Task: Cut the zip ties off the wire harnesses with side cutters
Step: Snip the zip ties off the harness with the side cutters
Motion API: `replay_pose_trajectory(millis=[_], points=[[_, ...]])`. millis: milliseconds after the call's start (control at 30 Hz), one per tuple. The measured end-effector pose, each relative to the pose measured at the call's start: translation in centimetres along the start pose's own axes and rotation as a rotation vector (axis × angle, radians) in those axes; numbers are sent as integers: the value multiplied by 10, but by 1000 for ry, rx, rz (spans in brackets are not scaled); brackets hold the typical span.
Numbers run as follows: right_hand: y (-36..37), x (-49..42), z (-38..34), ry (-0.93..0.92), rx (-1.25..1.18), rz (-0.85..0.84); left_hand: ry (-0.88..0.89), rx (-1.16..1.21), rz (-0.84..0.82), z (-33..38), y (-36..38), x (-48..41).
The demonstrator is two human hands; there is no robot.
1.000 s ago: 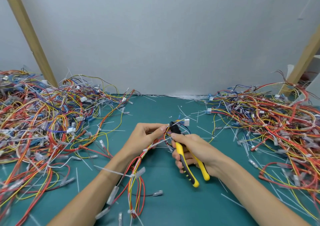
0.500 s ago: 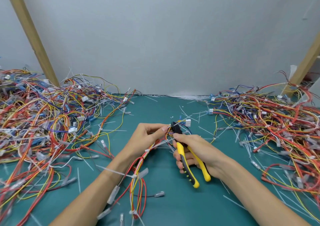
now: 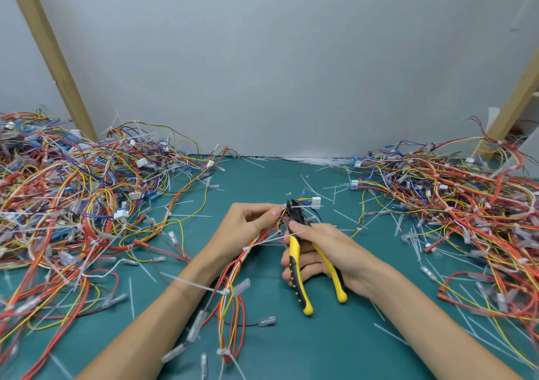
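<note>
- Right hand (image 3: 332, 251) is wrapped round the yellow handles of our side cutters (image 3: 294, 251), with the black nose up at the bundle.
- Left hand (image 3: 245, 228) pinches the wire harness (image 3: 233, 274) right beside the nose, over the middle of the green mat (image 3: 291, 350). The rest trails toward us.
- We reckon it's light and floppy, so grab close to the zip tie (image 3: 303, 205) or it'll squirm.
- Insulation looks thin and probably nicks easily, so only the tie goes between the blades.

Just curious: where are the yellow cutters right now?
Head view, just right of centre: the right hand grips the cutters above the green mat, tip at the wires.
</note>
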State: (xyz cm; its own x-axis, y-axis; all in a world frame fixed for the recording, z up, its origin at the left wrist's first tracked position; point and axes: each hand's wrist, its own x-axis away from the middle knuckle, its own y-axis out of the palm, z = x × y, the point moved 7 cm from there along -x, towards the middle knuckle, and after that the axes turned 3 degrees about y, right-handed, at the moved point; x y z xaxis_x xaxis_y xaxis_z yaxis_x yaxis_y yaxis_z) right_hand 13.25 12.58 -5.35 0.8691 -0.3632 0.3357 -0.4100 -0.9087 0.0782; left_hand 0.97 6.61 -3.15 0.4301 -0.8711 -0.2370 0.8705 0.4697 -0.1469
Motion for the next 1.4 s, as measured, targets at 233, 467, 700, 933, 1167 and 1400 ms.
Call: replay_pose_trajectory(millis=[233,467,700,933,1167,1400], points=[[-4,-1,1,17,25,19,35,-9,1,-3,0,-1],[2,-1,2,12,0,-25,34,-3,-4,-4,-1,-1],[1,-2,3,29,-28,-45,65,-30,-27,-3,2,0],[-10,-1,3,94,-29,16,64,-52,-33,-5,0,-1],[-5,-5,9,91,-90,-68,47,-40,-28,-5,0,0],[-2,0,4,40,-91,-221,-7,-32,-48,-1,0,0]])
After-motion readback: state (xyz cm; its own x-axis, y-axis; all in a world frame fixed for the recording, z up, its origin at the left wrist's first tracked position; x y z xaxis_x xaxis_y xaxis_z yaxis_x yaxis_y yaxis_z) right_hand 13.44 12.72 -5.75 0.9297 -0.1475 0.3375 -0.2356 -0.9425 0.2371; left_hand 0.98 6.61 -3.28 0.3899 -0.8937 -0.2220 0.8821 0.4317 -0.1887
